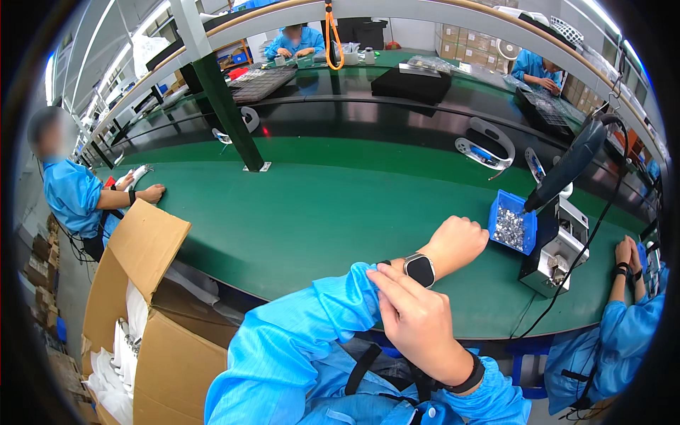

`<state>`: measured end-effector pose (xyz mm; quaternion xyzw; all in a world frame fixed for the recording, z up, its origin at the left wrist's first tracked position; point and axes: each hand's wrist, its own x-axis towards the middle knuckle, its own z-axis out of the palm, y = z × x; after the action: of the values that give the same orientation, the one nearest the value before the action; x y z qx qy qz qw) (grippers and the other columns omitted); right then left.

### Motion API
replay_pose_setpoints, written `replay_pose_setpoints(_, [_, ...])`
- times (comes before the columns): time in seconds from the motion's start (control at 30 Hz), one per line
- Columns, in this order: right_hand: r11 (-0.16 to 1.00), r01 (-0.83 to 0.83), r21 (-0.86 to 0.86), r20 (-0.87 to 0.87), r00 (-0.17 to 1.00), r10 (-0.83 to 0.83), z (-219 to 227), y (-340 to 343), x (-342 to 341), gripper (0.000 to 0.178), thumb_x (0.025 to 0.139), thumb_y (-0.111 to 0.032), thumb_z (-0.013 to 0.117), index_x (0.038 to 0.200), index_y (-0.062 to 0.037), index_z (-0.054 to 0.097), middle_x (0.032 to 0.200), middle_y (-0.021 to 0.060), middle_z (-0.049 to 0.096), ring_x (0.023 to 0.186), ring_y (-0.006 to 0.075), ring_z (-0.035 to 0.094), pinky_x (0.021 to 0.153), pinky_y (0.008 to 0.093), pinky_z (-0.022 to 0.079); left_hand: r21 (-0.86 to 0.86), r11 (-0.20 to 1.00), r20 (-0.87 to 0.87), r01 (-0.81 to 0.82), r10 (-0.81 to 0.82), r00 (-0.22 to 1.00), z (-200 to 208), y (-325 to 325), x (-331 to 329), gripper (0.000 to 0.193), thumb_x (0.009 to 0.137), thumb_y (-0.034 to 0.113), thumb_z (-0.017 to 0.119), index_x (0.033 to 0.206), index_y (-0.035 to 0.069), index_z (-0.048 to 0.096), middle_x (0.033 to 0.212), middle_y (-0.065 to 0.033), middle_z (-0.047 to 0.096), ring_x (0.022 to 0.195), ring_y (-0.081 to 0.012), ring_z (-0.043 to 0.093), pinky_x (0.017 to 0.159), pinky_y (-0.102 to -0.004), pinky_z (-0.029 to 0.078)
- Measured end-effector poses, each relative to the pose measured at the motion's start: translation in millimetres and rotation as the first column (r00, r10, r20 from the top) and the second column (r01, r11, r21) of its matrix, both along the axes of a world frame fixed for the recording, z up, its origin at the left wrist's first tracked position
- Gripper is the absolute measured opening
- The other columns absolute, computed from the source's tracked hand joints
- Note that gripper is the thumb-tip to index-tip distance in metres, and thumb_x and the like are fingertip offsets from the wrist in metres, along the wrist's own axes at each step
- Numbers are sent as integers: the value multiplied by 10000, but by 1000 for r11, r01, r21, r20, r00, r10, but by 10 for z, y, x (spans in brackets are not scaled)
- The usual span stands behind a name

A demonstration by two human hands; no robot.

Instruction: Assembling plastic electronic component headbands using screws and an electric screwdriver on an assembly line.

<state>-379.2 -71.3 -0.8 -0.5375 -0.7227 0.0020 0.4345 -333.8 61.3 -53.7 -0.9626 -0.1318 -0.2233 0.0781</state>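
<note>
The right hand [423,322] reaches across the body, its fingertips laid on the gathered cuff of the bright blue, fine-lined fabric sleeve [312,326] on the left forearm; whether they pinch the cloth or only press on it, I cannot tell. The sleeve runs from this contact down toward the lower left. Just beyond the contact, on the bare left wrist, sits a smartwatch [419,270] with a dark, rounded-square face. A black wristband [467,379] circles the right wrist, behind the grip.

Farther out to the right of the grip, the left hand [457,244] is loosely curled, back of the hand upward; its bent fingers are partly hidden, so I cannot tell whether it holds anything. It is just beside a blue plastic bin [513,246] of small, silvery metal parts [508,225]. Past that bin stands a silver-and-black metal device [559,248], with a dark, elongated handheld tool [570,166] slanting above it. The smooth green tabletop [297,212] spreads beyond the grip. Well to the left of the grip, an unlidded brown cardboard carton [177,361] contains white wrapping [117,375]. Far to the right, a co-worker's clasped hands [627,255] are at the table's edge.
</note>
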Motion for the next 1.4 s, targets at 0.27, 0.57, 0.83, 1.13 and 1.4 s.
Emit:
replay_pose_setpoints(0.27, [1000, -3, -24, -539, 842, -10, -148, -192, 581, 188, 829, 25, 629, 1002, -3, 697, 924, 120, 700, 746, 180, 677, 648, 282, 553, -764, -11, 537, 645, 542, 646, 370, 266, -364, 156, 971, 133, 555, 1039, 45, 665, 729, -4, 608, 575, -95, 578, 545, -237, 503])
replay_pose_setpoints(0.57, [843, -469, -264, -904, 425, -47, -604, -199, 312, 749, 861, -109, 709, 1484, -49, 298, 998, 108, 637, 772, 120, 653, 683, 258, 520, -562, 58, 599, 825, 717, 358, 311, 387, -612, 157, 987, 144, 527, 1075, 38, 601, 709, -5, 531, 580, -105, 501, 550, -262, 451])
replay_pose_setpoints(0.83, [800, -395, -451, -747, 658, -96, -489, -169, 349, 838, 811, -161, 762, 1491, -46, 284, 805, 100, 597, 621, 161, 653, 606, 283, 504, -620, 669, 761, 410, 387, 521, 264, 225, -493, 131, 958, 26, 532, 994, 11, 658, 702, 7, 592, 591, -49, 525, 524, -193, 421])
replay_pose_setpoints(1.13, [757, -524, -391, -783, 622, 26, -479, 111, 942, 538, 855, -132, 728, 1346, -42, 527, 901, 52, 677, 753, 123, 668, 690, 266, 550, -774, 312, 632, 550, 437, 641, 139, 292, -430, 142, 958, 50, 519, 1002, 14, 649, 711, -15, 598, 595, -76, 547, 554, -212, 450])
replay_pose_setpoints(1.4, [944, -329, -42, -991, -105, -80, -1031, 1235, 2070, 259, 977, -283, 565, 1114, -65, 591, 879, 36, 651, 715, 129, 629, 625, 291, 532, -749, -232, 372, 621, 629, 683, -368, 585, -260, 142, 968, 128, 531, 1068, 64, 611, 810, -11, 607, 716, -123, 600, 627, -268, 493])
